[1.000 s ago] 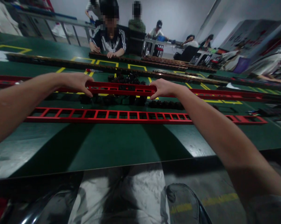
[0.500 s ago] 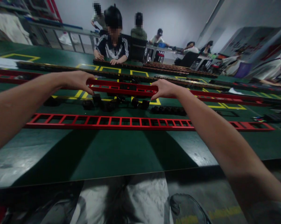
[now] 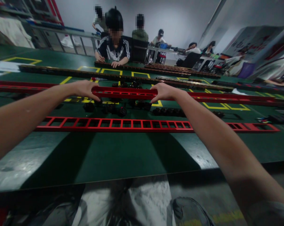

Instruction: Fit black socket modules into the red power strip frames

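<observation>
A long red rail (image 3: 124,93) runs from left to right across the table, with slots showing along its near side. Both hands grip it from above, thumbs on the near side. My left hand (image 3: 85,89) is closed around it left of the middle. To the right, my right hand (image 3: 166,91) has the same kind of grip. Small black blocks (image 3: 89,107) lie loose below and behind the rail, some partly hidden by it. Nearer to me, a red ladder-like frame (image 3: 142,130) with rectangular openings lies on the table.
The green table (image 3: 123,157) carries yellow taped rectangles. A row of black pieces (image 3: 170,112) lies right of the middle. Long dark strips (image 3: 68,71) lie farther back. Across the table a person (image 3: 113,47) sits with hands on a strip; several other people are behind.
The rail has rolled in my hands, and its left part sits slightly lower. The black piece seen in its middle has left it; a black block now shows on the table below.
</observation>
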`<state>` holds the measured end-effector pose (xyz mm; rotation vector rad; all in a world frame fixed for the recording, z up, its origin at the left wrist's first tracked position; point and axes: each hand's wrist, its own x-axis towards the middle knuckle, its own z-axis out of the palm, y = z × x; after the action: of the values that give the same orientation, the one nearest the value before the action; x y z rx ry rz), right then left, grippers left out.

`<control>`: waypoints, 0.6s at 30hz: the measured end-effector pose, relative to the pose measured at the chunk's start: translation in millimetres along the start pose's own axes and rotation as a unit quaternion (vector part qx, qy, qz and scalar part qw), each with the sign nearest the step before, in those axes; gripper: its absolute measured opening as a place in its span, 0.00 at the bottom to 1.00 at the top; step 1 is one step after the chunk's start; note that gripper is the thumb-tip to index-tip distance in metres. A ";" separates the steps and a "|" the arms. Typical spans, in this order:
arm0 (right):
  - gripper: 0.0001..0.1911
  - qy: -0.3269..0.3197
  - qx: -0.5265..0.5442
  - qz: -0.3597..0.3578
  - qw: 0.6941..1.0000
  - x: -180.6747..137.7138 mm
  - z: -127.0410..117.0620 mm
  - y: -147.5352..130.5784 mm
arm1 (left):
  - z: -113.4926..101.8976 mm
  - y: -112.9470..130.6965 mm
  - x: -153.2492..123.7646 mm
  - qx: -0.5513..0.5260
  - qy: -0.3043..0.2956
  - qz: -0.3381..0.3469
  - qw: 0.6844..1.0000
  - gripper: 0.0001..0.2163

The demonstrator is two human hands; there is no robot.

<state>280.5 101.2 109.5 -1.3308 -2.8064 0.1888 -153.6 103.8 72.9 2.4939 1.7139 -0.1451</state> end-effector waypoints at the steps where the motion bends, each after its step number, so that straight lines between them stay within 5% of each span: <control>1: 0.26 0.001 0.007 0.000 1.000 -1.2 1.6 -1.4 | 0.6 0.3 -1.1 0.009 0.000 0.004 1.000 0.40; 6: 0.24 -0.001 0.009 0.002 1.000 -4.4 0.7 -8.2 | 1.0 6.1 -10.2 0.032 0.016 0.030 0.999 0.34; 18: 0.23 0.011 -0.103 0.023 0.994 -28.2 -6.0 -29.7 | 1.4 35.2 -48.0 0.137 0.108 -0.033 0.984 0.33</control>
<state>276.1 61.3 119.8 -1.4283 -2.8431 -0.1168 -137.9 46.8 79.7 2.7365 1.9836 -0.1276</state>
